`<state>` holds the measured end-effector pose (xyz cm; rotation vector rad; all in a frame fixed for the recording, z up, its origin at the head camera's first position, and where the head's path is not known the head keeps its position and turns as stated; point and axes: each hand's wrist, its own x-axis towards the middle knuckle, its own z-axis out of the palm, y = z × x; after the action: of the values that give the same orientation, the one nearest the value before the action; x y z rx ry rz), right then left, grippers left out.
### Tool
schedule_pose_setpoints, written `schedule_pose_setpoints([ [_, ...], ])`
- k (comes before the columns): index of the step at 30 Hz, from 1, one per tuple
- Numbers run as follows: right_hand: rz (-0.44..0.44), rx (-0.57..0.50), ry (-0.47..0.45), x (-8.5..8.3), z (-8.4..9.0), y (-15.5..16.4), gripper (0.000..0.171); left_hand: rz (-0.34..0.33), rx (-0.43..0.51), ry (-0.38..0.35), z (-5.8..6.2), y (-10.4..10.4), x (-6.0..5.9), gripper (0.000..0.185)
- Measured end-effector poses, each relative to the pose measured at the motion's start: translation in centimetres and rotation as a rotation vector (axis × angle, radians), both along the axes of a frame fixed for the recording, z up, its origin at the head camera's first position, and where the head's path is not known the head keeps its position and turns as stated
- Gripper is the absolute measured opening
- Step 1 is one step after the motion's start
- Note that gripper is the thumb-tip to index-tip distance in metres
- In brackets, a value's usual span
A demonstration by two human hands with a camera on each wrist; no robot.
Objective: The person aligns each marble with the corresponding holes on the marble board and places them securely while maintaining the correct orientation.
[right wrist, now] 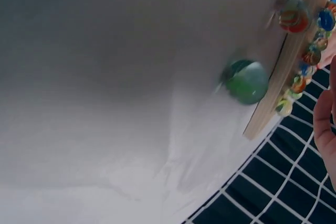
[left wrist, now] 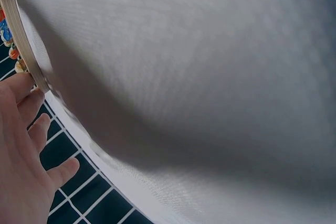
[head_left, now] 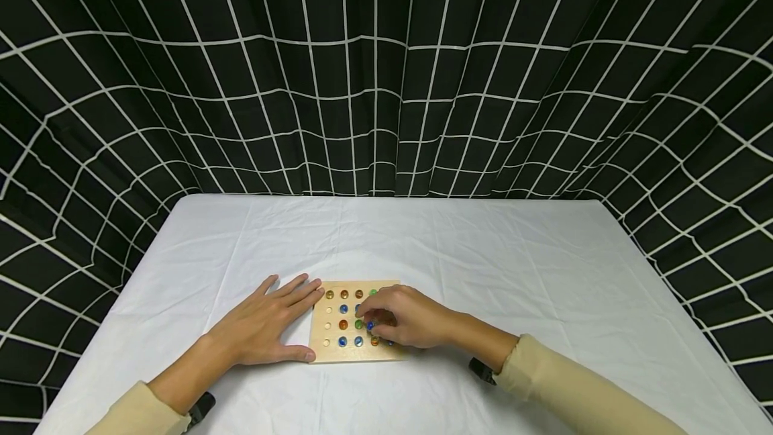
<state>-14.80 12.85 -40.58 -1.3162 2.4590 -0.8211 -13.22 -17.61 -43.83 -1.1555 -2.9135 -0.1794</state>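
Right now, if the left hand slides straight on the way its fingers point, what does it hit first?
The wooden marble board. The left hand lies flat on the white tablecloth, fingertips already at the board's left edge, apparently touching it, so nothing else lies between.

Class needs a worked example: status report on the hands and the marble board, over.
Left hand flat, open, against board edge. Right hand curled over marbles; grip hidden. Green marble loose on cloth beside board.

Left hand (head_left: 266, 327) flat, fingers (head_left: 296, 287) spread straight, right hand (head_left: 404, 317) palm down, fingers curled.
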Motion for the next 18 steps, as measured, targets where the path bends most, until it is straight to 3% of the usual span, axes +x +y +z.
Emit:
schedule_pose_setpoints([
  [18, 0.09, -0.035, 0.032, -0.1, -0.1, -3.1, 0.025, -0.016, 0.008, 0.032, -0.4, -0.2, -0.1, 0.1],
])
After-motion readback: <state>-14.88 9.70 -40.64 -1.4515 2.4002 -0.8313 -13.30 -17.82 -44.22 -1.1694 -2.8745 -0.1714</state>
